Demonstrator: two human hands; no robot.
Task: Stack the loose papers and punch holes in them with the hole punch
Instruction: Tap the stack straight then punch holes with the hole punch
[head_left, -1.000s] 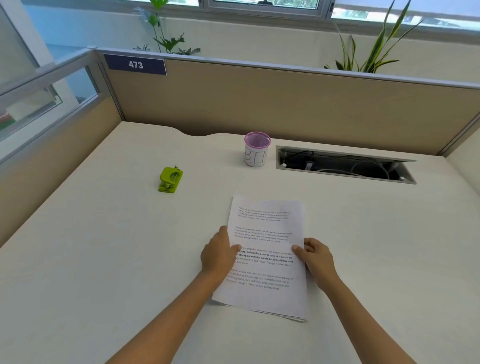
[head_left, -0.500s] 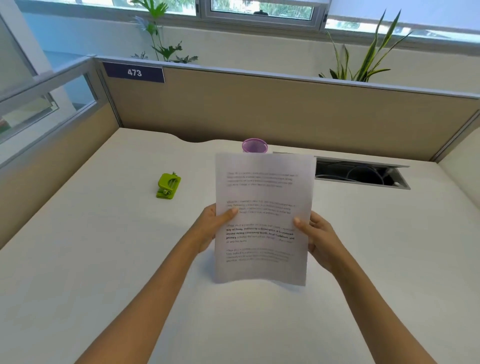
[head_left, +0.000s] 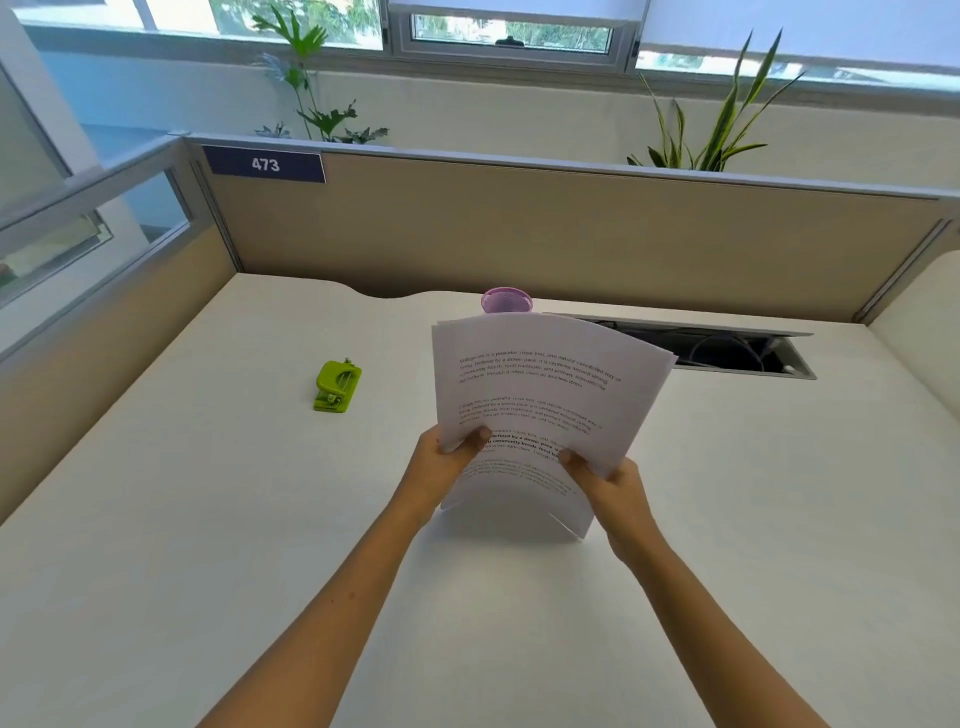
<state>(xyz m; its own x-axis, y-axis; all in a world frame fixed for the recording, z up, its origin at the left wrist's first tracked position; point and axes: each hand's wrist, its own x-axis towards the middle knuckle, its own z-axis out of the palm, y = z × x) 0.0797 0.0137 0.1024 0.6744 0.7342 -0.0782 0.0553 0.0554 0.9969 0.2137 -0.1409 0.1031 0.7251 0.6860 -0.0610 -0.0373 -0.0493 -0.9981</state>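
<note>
A stack of printed white papers (head_left: 540, 395) stands on its lower edge on the desk, bowed and leaning away to the right. My left hand (head_left: 447, 462) grips its left side with the thumb on the front sheet. My right hand (head_left: 608, 483) grips the right side the same way. The sheets' top edges are slightly fanned. A small green hole punch (head_left: 336, 386) lies on the desk to the left of the papers, apart from both hands.
A purple-rimmed cup (head_left: 506, 300) stands behind the papers, mostly hidden. A cable slot (head_left: 737, 348) opens in the desk (head_left: 208, 519) at the back right. Partition walls (head_left: 519, 234) close off the back and left sides.
The papers lay flat on the desk under both hands, then were lifted upright. They now rest on their lower edge, bent and tilted to the right.
</note>
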